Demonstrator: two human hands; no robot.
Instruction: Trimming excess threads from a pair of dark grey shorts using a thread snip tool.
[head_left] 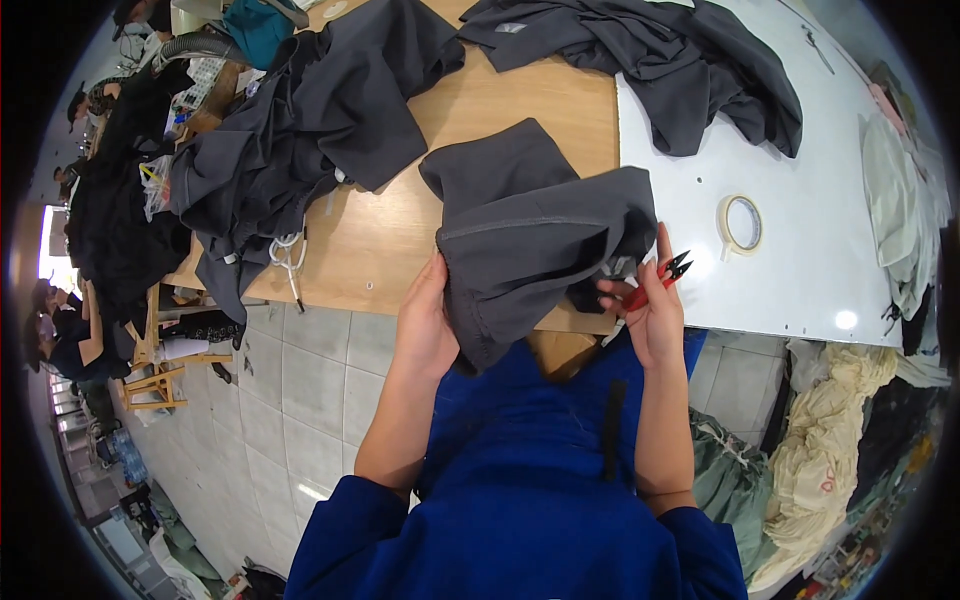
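Note:
A dark grey garment point(530, 240) with a stitched seam is held up over the near edge of the wooden table. My left hand point(427, 318) is closed on its left edge, thumb on top. At the garment's right end, my right hand point(652, 312) has red-handled thread snips point(668, 279) in its grip, their dark blades pointing up to the right. The fingers of that hand also lie by the cloth's right end, where a small pale patch, perhaps a label, shows. How firmly they touch the cloth is hard to make out.
More dark grey garments lie heaped at the table's left point(290, 150) and far right point(680, 60). A roll of cream tape point(740, 227) rests on the white tabletop point(800, 290). White cord point(289, 262) hangs at the left edge. Bundled cream fabric point(825, 470) stands at lower right; people are at far left.

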